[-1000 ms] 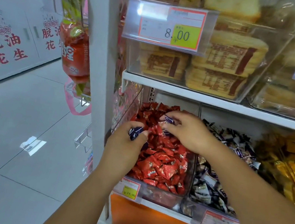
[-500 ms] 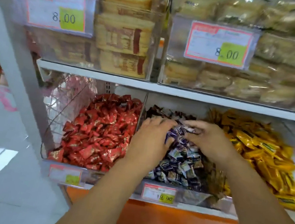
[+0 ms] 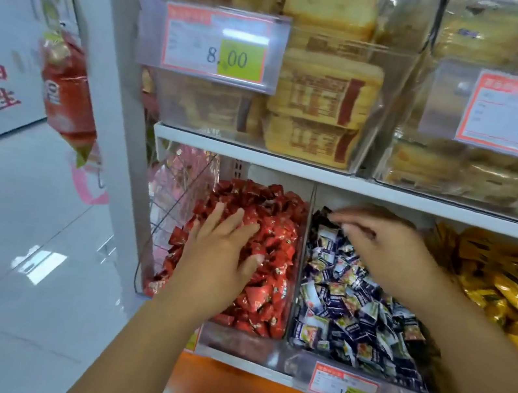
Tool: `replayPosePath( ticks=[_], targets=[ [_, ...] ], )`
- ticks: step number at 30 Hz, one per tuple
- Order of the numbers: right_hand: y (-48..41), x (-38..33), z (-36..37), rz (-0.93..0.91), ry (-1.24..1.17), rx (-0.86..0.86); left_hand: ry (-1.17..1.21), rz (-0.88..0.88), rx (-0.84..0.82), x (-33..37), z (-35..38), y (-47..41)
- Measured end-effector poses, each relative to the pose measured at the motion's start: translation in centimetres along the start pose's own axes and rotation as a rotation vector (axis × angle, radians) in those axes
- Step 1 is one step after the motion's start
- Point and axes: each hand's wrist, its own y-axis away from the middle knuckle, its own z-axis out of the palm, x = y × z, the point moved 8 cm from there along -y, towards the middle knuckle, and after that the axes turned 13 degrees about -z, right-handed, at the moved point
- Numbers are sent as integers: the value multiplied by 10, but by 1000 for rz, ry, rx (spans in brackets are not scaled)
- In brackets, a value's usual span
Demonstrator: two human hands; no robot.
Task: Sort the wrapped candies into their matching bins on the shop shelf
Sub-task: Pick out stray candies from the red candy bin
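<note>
Candies heaped in bins under the white shelf board (image 3: 290, 164), one hand on each of two heaps.
Left of the clear plastic divider wall (image 3: 301, 258), small red foil-wrapped candies (image 3: 278, 234) fill a clear bin (image 3: 239, 344), piled higher toward the back, their long axes pointing every way; the left hand (image 3: 223, 255) lies flat on them, fingers straight and spread. Right of the divider, dark blue and white wrapped candies (image 3: 352, 304) lie just as jumbled; the right hand (image 3: 388, 252) hangs over the back of that heap, fingers bent down onto wrappers, though whether they pinch one I cannot tell. Farther right sit yellow wrapped candies (image 3: 508, 293).
</note>
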Motion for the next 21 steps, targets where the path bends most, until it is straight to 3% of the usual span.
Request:
replayPosePath(
  ticks=[3,6,10,14,21],
  targets=[
    [-62,-10,43,-102,127,-194,-40,14,-22,-21,-4,-2],
    [-112,3,95,-62,230,-408,-69,22,-40,-34,-5,1],
    [-144,14,132,-44,366,-504,-5,32,-37,-47,-10,-1],
    [-155,17,138,-14,385,-439,69,28,-47,-51,-13,-5],
    [-137,9,103,1,-30,-301,71,9,-80,-54,-9,-2]
  ],
)
